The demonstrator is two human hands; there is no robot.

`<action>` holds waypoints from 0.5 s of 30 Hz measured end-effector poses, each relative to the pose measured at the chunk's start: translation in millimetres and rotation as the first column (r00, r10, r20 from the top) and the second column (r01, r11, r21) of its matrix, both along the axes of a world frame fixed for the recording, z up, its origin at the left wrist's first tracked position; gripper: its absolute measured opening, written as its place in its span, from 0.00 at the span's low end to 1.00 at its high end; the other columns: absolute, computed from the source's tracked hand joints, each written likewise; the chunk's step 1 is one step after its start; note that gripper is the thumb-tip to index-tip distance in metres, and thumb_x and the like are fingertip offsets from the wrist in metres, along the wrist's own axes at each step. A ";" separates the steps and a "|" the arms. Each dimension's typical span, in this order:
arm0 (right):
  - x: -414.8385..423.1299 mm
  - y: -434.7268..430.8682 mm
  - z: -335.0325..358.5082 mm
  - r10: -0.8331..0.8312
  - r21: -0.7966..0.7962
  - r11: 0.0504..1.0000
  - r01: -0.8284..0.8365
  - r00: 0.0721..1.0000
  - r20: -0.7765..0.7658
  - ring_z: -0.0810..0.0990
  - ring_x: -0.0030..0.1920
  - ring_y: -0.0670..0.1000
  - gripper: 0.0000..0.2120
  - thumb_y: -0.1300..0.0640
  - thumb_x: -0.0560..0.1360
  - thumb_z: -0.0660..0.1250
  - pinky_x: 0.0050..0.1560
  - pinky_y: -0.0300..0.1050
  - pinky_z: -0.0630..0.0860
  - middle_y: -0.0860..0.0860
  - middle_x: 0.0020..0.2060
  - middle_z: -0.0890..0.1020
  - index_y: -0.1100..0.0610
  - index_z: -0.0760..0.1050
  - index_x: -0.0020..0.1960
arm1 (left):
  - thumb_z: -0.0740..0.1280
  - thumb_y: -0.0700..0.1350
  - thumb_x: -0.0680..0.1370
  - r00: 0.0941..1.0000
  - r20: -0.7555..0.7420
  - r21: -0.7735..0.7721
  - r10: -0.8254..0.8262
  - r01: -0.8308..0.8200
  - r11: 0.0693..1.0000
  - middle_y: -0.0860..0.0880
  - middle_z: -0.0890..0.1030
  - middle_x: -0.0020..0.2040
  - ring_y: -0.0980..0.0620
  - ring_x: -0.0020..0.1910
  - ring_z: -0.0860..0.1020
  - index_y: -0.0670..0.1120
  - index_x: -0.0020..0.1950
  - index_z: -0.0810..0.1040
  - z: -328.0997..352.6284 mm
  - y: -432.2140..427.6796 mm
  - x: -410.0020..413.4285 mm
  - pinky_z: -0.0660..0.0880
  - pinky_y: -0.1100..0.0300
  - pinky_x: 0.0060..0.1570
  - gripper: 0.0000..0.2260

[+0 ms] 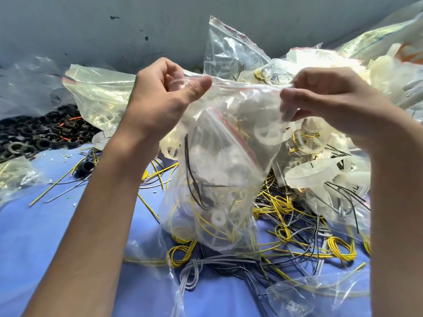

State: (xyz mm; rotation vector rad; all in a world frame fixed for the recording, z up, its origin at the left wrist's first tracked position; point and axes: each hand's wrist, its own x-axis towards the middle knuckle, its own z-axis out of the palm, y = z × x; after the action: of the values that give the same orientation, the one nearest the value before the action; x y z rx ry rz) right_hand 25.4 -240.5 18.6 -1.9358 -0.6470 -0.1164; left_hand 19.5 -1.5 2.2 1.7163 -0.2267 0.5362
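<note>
Head view, from the left edge: a heap of black rings (45,136) lies against the grey wall (91,24) on a blue table cover (45,236), with one black ring (85,167) apart from the heap among stray yellow and grey wire offcuts. Just right of the heap slumps a yellowish clear bag (100,94) with pale rings inside. The left hand (160,97) comes next, fingers curled and thumb pressed forward, pinching the top left edge of a clear zip bag (219,156). That bag hangs stretched between both hands over the middle of the table, its lower end down at the wire tangle; whether it rests there I cannot tell. It holds white plastic parts, yellow wires and a black wire, and a thin red line runs slantwise across it, with another red line along the mouth. Behind it an empty zip bag (229,49) stands upright, red-striped at its top. Below, a tied grey wire bundle (192,271) lies beside yellow wire coils (286,213). The right hand (332,104) pinches the bag's top right edge between thumb and fingertips, the other fingers bent. Right of it are piled white plastic housings (320,172) with wires attached. At the far upper right a bag bears orange print (409,53), too cut off to read.
</note>
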 end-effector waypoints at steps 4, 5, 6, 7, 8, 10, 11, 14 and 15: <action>0.7 1.0 0.3 0.021 0.057 0.998 -0.026 0.996 0.084 0.77 0.32 0.42 0.06 0.54 0.70 0.66 0.40 0.36 0.76 0.44 0.30 0.81 0.57 0.74 0.40 | 0.72 0.56 0.67 0.994 -0.073 0.050 -0.080 0.083 0.995 0.55 0.62 0.28 0.57 0.29 0.60 0.50 0.31 0.59 -2.0 8.1 -1.0 0.61 0.65 0.29 0.22; 1.6 2.2 0.0 0.013 0.066 0.998 -0.020 0.995 0.103 0.77 0.31 0.41 0.05 0.54 0.70 0.66 0.39 0.36 0.75 0.43 0.30 0.81 0.56 0.74 0.40 | 0.70 0.59 0.66 0.988 -0.122 0.069 -0.091 0.100 0.993 0.53 0.63 0.30 0.56 0.31 0.62 0.50 0.31 0.59 -2.4 9.7 -0.9 0.63 0.66 0.30 0.22; 2.7 3.1 -0.4 0.000 0.070 0.998 -0.008 0.993 0.116 0.76 0.31 0.41 0.05 0.54 0.70 0.66 0.39 0.36 0.75 0.43 0.29 0.81 0.55 0.74 0.40 | 0.68 0.60 0.65 0.979 -0.171 0.074 -0.107 0.121 0.990 0.49 0.65 0.33 0.55 0.34 0.64 0.49 0.32 0.61 -3.0 11.2 -0.2 0.67 0.69 0.31 0.20; 3.7 3.5 -0.8 -0.015 0.070 0.998 0.007 0.992 0.122 0.76 0.31 0.41 0.04 0.54 0.70 0.66 0.39 0.36 0.74 0.43 0.29 0.81 0.55 0.73 0.40 | 0.66 0.60 0.65 0.970 -0.207 0.066 -0.126 0.142 0.988 0.47 0.67 0.36 0.54 0.36 0.67 0.49 0.33 0.63 -3.4 13.1 0.5 0.71 0.71 0.33 0.18; 4.8 3.5 -1.2 -0.028 0.067 0.998 0.020 0.992 0.125 0.76 0.30 0.41 0.04 0.54 0.69 0.66 0.39 0.37 0.74 0.43 0.29 0.81 0.55 0.74 0.40 | 0.66 0.59 0.65 0.964 -0.224 0.048 -0.143 0.157 0.986 0.46 0.69 0.38 0.53 0.38 0.70 0.48 0.35 0.66 -3.4 15.3 0.8 0.73 0.71 0.35 0.16; 6.1 1.4 -2.3 -0.044 0.065 0.997 0.037 0.992 0.121 0.75 0.30 0.41 0.05 0.54 0.69 0.67 0.39 0.37 0.74 0.43 0.28 0.80 0.55 0.74 0.40 | 0.66 0.56 0.68 0.964 -0.205 0.004 -0.171 0.176 0.984 0.49 0.76 0.35 0.54 0.39 0.77 0.48 0.38 0.70 -1.1 17.9 -0.6 0.74 0.71 0.36 0.13; 6.0 -0.1 -2.6 -0.045 0.065 0.997 0.037 0.992 0.120 0.75 0.30 0.41 0.05 0.54 0.68 0.67 0.39 0.37 0.74 0.43 0.28 0.80 0.55 0.74 0.40 | 0.66 0.53 0.70 0.968 -0.175 -0.009 -0.178 0.179 0.984 0.53 0.78 0.32 0.57 0.37 0.79 0.47 0.39 0.71 0.9 17.7 -2.4 0.74 0.71 0.36 0.10; 4.0 -2.9 -1.8 -0.023 0.081 0.997 0.011 0.988 0.152 0.75 0.29 0.40 0.05 0.56 0.70 0.68 0.37 0.33 0.73 0.42 0.28 0.80 0.56 0.74 0.40 | 0.67 0.50 0.70 0.986 -0.062 0.020 -0.157 0.158 0.987 0.56 0.81 0.28 0.64 0.32 0.79 0.48 0.40 0.73 11.6 17.0 -9.6 0.71 0.73 0.35 0.07; 3.3 -3.4 -0.8 -0.019 0.100 0.995 0.002 0.985 0.173 0.74 0.29 0.40 0.05 0.57 0.72 0.69 0.37 0.32 0.72 0.42 0.27 0.79 0.56 0.74 0.41 | 0.68 0.51 0.69 0.987 -0.020 0.037 -0.160 0.160 0.986 0.57 0.81 0.28 0.65 0.31 0.78 0.48 0.40 0.73 16.3 18.3 -12.9 0.71 0.73 0.35 0.08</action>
State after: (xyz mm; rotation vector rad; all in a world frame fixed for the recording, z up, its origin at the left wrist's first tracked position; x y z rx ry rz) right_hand 28.7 -243.8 17.8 -1.8459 -0.7325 -0.3213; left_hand 6.6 16.7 18.5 1.7222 -0.3614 0.4008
